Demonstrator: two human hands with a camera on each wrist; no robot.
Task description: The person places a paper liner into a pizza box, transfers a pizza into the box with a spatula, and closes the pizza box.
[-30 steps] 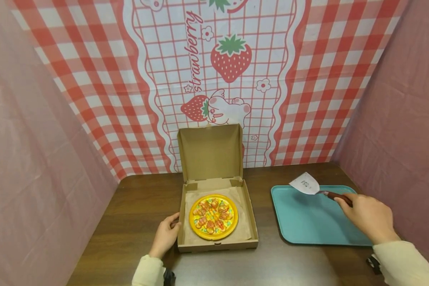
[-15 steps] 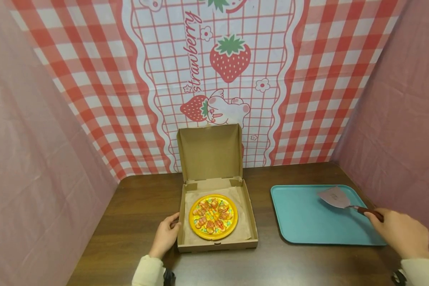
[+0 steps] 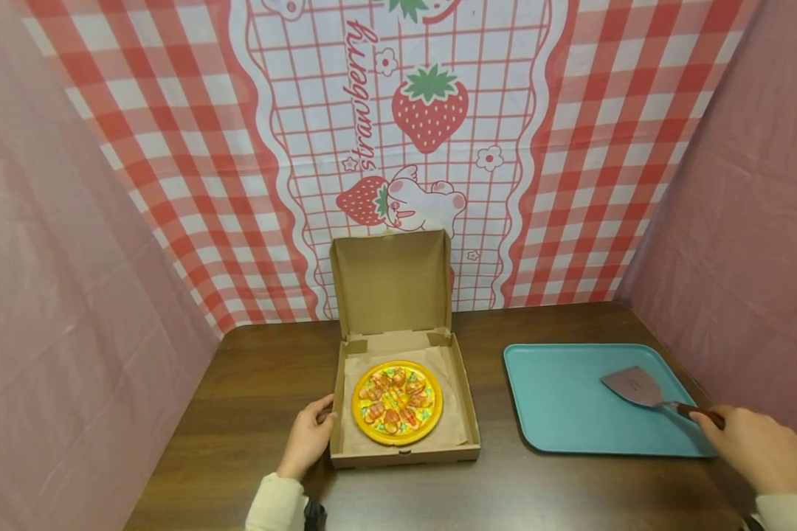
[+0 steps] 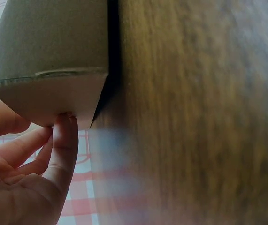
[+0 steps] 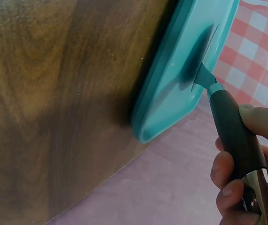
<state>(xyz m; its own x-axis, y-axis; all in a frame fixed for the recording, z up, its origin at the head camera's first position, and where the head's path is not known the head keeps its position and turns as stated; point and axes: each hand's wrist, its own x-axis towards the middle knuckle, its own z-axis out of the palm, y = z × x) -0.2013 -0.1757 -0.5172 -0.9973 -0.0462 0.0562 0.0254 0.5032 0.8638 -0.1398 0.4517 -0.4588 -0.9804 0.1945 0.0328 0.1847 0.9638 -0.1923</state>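
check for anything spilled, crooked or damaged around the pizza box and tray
Nothing stands out: the pizza looks whole on its brown paper inside the pizza box, and the turquoise tray lies flat, with no visible spill.

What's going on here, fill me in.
A person's right hand grips a spatula by its dark handle, with the blade over a turquoise tray. Their left hand touches the left side of an open cardboard box, whose lid stands up at the back. A whole round pizza lies inside on brown paper. Nothing is on the spatula's blade, and no food is on the tray.
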